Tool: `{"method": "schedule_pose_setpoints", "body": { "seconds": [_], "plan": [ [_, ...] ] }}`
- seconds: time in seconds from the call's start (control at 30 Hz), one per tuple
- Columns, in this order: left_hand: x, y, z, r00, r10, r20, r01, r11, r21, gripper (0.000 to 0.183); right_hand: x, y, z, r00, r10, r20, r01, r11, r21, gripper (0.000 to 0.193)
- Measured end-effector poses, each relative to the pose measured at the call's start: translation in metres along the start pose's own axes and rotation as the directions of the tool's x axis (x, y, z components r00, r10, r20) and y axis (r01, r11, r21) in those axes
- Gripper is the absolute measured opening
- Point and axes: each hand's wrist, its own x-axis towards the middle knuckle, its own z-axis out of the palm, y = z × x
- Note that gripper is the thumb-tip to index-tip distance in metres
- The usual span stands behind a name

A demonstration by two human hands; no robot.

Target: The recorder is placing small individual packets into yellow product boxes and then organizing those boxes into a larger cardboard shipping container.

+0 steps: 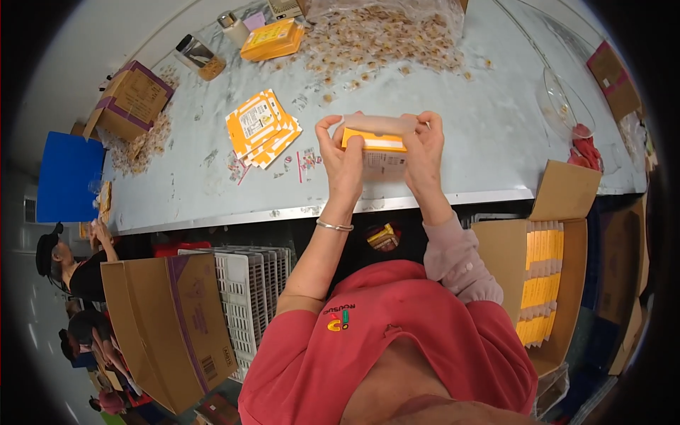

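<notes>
Just over the table's near edge, I hold a small yellow-and-white carton point(382, 142) between both hands. A translucent plastic sleeve or film point(379, 123) stands up along its far side. My left hand point(342, 161) grips the left end, thumb on the near face and fingers curled round the back. The right end is pinched by my right hand point(426, 157), its fingertips at the film. Left of my hands lies a loose stack of flat yellow-and-white cartons point(261, 127). Small printed sachets with red edges point(306, 164) are scattered beside that stack.
Many small wrapped pieces point(382, 44) are heaped at the far side, near orange packs point(271, 40) and a jar point(201, 58). A box of filled yellow packs point(542, 283) stands at right. White crates point(248, 294) and a cardboard box point(166, 329) stand left; people work beyond.
</notes>
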Motion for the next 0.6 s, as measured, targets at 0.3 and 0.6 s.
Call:
{"method": "schedule_pose_setpoints", "body": {
  "seconds": [0.3, 0.6],
  "plan": [
    [0.003, -0.040, -0.034, 0.947, 0.047, 0.318, -0.151, 0.938, 0.311, 0.052, 0.009, 0.010, -0.036, 0.960, 0.232, 0.155, -0.268, 0.920, 0.287, 0.027],
    [0.007, -0.047, -0.032, 0.967, -0.013, 0.255, -0.054, 0.965, 0.255, 0.049, 0.022, 0.027, -0.038, 0.950, 0.219, 0.224, -0.247, 0.963, 0.106, 0.030]
  ]
}}
